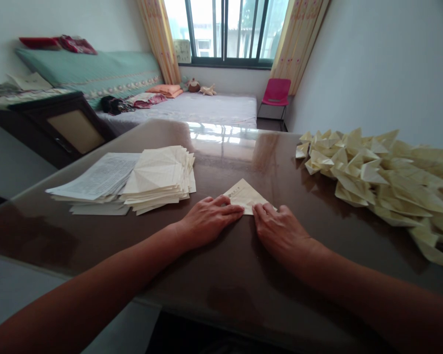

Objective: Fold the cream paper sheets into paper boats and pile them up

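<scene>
A cream sheet of paper (244, 194), folded into a triangle with its point facing away from me, lies on the dark, glossy table. Small dark print shows near its upper left edge. My left hand (212, 219) grips the near left corner, fingertips pressed onto the paper. On the near right corner is my right hand (278, 228), its fingers bent and closed over the edge. Both hands partly cover the lower edge, and the thumbs are mostly hidden.
To the left lie a stack of creased cream sheets (158, 172) and a pile of printed sheets (96, 174). A large heap of folded paper pieces (380, 172) spreads along the right. Beyond the table (221, 275) stand a bed (225, 108) and a pink chair (276, 92).
</scene>
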A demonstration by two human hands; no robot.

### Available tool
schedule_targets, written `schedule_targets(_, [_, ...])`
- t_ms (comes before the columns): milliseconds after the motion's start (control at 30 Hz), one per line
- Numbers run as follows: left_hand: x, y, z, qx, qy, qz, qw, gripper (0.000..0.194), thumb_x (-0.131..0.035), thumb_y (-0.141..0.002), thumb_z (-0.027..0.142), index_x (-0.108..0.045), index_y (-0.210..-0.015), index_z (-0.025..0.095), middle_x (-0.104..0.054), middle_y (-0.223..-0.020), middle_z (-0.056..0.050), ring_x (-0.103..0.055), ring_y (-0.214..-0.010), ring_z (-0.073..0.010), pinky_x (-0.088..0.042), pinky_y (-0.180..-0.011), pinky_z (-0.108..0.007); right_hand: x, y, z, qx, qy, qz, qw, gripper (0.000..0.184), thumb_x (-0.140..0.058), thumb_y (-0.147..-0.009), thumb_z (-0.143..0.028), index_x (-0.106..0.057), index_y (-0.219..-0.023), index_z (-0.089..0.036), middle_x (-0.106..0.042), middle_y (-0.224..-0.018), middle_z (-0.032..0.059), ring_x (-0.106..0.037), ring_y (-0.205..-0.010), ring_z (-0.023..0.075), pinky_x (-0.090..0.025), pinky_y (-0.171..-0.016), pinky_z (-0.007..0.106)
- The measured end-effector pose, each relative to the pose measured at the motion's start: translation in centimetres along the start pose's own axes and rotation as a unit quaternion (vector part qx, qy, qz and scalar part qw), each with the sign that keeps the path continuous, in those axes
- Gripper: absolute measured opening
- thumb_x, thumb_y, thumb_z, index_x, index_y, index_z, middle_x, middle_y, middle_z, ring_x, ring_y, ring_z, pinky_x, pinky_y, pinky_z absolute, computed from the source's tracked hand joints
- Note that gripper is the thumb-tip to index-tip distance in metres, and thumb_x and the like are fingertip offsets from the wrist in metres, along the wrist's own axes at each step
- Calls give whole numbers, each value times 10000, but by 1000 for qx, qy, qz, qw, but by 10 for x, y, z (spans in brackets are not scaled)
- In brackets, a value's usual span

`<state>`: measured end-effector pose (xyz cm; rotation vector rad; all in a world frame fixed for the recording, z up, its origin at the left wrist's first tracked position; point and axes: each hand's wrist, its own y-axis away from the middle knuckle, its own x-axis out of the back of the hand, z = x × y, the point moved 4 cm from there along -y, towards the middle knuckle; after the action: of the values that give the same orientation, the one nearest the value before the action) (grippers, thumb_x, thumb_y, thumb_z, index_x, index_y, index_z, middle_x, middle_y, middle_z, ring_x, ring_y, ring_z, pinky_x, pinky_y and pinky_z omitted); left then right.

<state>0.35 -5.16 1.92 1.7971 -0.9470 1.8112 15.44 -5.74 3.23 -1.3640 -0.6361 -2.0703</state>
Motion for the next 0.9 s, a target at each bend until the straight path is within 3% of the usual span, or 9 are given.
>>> schedule_targets(233, [-1, 1, -1, 5, 3, 0, 1000, 372, -410, -974, 268, -495, -1335, 301, -540, -1366, 65, -455, -1203, -175, -395, -882, -307, 6, 4, 3, -44, 1, -44, 998, 281, -447, -842, -41, -712, -928, -81, -625, -922, 193, -567, -834, 272, -412, -603, 362])
schedule_targets(433, [-1, 2, -2, 7, 11, 9, 1000, 358, -391, -977, 285, -520, -1310, 307, -562, -1342, 55, -471, -1189, -179, -402, -912, -318, 19, 0, 10, -35, -22, 35, 999, 276, -444, -861, -44, -672, -1000, -113, -626, -965, 153, -571, -879, 267, -394, -623, 350])
schedule_targets(700, [1, 1, -3, -12, 8, 23, 1000, 358, -397, -967, 264, -544, -1293, 274, -589, -1310, 9, -494, -1163, -183, -420, -940, -316, 5, -12, 12, -21, -35, 38, 998, 248, -433, -883, -55, -639, -1008, -109, -656, -939, 135, -609, -868, 251, -372, -648, 343])
schedule_targets(900, [3, 2, -14, 27, -1, 83, 996, 333, -447, -955, 353, -573, -1254, 275, -645, -1209, -15, -516, -1130, -177, -431, -935, -306, -3, -22, 38, -18, -48, 78, 996, 187, -457, -903, -116, -628, -969, -152, -660, -960, 94, -622, -870, 233, -345, -711, 331])
